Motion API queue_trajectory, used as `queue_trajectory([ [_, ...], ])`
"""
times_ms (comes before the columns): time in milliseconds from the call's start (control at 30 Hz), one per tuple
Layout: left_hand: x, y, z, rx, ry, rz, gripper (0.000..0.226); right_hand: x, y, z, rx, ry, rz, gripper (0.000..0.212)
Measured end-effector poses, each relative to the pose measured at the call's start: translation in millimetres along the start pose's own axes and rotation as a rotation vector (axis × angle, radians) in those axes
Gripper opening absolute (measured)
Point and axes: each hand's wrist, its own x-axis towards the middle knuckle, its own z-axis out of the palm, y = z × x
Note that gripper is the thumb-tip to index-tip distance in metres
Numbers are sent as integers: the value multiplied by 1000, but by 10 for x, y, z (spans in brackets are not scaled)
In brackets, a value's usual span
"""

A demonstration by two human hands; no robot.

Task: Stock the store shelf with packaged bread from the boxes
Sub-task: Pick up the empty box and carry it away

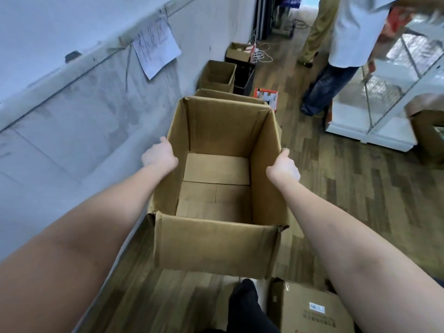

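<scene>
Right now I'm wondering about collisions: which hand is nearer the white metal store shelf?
Right. The right hand grips the open brown cardboard box on the wall facing the white metal store shelf; the left hand grips the opposite wall, beside the grey wall.

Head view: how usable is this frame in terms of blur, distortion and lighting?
Head view: the open cardboard box and both hands, left hand and right hand, are fairly sharp; the white shelf unit and bystander at upper right are motion-smeared; wide-angle bending curves the wall rail; lighting is soft and even, without harsh glare.
</scene>
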Motion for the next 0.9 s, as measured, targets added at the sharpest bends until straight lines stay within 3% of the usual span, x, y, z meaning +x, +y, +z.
queue_trajectory([
  [367,1175,1149,-121,-61,-6,-114,55,1766,-330,-463,-43,-4,-94,65],
  [733,2822,1273,57,-151,-73,-23,57,3027,-1050,-7,-43,-39,-49,70],
  [900,3747,1273,0,-77,-119,27,53,3595,-1590,252,-53,-47,39,70],
])
